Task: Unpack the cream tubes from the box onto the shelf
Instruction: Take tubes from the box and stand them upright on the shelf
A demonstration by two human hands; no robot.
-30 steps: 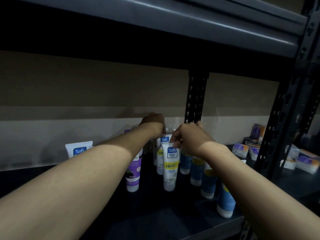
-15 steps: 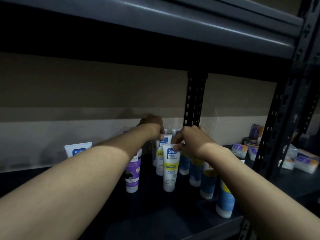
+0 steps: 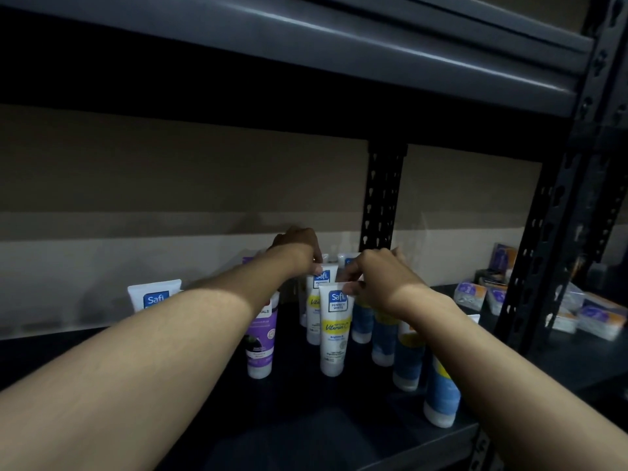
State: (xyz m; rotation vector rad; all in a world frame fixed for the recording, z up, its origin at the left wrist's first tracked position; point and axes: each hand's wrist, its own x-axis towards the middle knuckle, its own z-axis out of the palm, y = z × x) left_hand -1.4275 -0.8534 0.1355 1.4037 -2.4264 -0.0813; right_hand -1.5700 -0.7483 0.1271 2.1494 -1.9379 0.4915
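our right hand (image 3: 377, 280) pinches the top crimp of the front white tube (image 3: 334, 331) between thumb and fingertips. our left hand (image 3: 299, 249), just beyond it and to its left, curls over the crimp of the second white tube (image 3: 314, 300) with the thumb on its face. so both hands are narrow, each closed on a tube top. to do this step well, we judge we should settle each tube straight down onto its cap before letting go. we should also lift the fingers off upward rather than sideways, so the release does not knock the neighbours. the two tubes stand upright on their caps, one right behind the other, white with a blue logo patch and a yellow band. they look light and narrow-footed, so we expect them to topple at a nudge. under our left wrist stands a purple tube (image 3: 260, 338), and under our right forearm a row of blue tubes (image 3: 407, 355) runs back toward us, all cap-down. well off to the left, above our left forearm, a lone white tube (image 3: 154, 295) shows near the back wall. all rest on the dark shelf (image 3: 306, 430); the box is out of view. beyond our right hand, past the black post (image 3: 382, 198), lie small packets (image 3: 472, 295).
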